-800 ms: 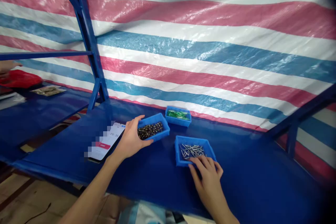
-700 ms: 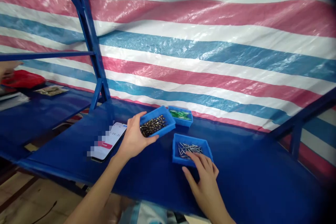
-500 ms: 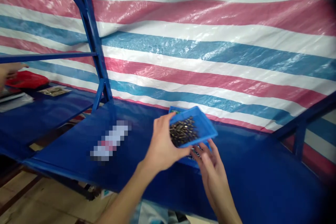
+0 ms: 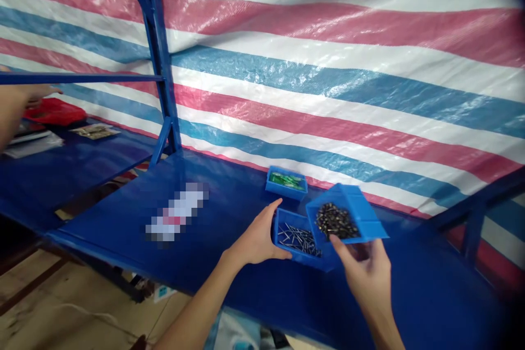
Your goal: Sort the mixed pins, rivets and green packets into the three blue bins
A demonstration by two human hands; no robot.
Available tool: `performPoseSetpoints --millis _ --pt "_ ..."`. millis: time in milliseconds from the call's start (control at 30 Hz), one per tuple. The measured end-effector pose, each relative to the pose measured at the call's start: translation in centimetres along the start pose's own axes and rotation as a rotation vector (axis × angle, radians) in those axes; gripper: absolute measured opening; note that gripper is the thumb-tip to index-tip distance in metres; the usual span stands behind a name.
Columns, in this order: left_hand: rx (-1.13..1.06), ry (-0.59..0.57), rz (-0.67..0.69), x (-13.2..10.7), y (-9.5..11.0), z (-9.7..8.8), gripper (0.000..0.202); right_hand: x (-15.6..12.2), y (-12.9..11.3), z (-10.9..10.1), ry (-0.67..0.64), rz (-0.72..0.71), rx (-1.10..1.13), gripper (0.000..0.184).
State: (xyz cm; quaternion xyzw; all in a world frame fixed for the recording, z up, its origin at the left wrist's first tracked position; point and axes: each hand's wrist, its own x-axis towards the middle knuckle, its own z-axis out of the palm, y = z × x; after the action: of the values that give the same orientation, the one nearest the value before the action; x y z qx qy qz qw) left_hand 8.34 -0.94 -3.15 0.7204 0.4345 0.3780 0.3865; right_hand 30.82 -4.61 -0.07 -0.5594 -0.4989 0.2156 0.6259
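Note:
My right hand (image 4: 367,270) holds a small blue tray of dark metal parts (image 4: 343,214) up above the blue table (image 4: 229,268), gripping its near edge. My left hand (image 4: 258,238) grips the left side of a second blue tray with silver pins (image 4: 297,238), which rests on the table just left of the raised tray. A third blue tray with green parts (image 4: 286,182) sits behind them near the tarp.
A phone (image 4: 178,211) lies on the table to the left. A striped tarp (image 4: 328,65) hangs behind. A blue frame post (image 4: 162,65) stands at left. Another person's hand (image 4: 16,104) hovers over a neighbouring table with a red object (image 4: 55,111).
The tray of dark parts went from my left hand to my right and moved rightward, lifted over the table. My left hand shifted onto the pin tray's left side.

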Motion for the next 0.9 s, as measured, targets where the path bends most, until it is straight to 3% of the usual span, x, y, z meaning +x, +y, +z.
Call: performPoseSetpoints --millis 133,233,367,500,633,767,833,900 --pt "0.014 0.031 0.012 0.1 0.1 0.5 0.12 -0.5 -0.9 0.0 -0.254 -0.297 -0.266 0.063" --pt "0.021 0.027 0.029 0.1 0.0 0.4 0.116 -0.9 -1.2 -0.1 -0.268 -0.41 -0.236 0.057" --pt "0.038 0.016 0.016 -0.2 -0.2 0.4 0.11 -1.1 -0.6 0.7 0.002 -0.227 -0.173 0.069" --pt "0.033 -0.014 0.012 -0.4 0.4 0.4 0.113 -0.9 -1.2 3.0 0.245 0.018 0.217 0.07" --pt "0.064 0.125 0.044 0.0 2.6 0.2 0.122 -1.1 -2.7 5.8 0.193 0.165 0.511 0.065" --pt "0.02 0.176 0.124 0.6 4.9 -0.8 0.114 -2.3 -3.3 7.9 0.033 0.228 0.548 0.067" --pt "-0.009 0.18 0.145 0.8 4.8 -1.9 0.11 -2.5 -3.1 8.2 -0.006 0.244 0.544 0.069" --pt "-0.013 0.134 0.156 1.3 3.5 -3.4 0.119 -2.2 -2.8 7.7 0.026 0.253 0.543 0.067"
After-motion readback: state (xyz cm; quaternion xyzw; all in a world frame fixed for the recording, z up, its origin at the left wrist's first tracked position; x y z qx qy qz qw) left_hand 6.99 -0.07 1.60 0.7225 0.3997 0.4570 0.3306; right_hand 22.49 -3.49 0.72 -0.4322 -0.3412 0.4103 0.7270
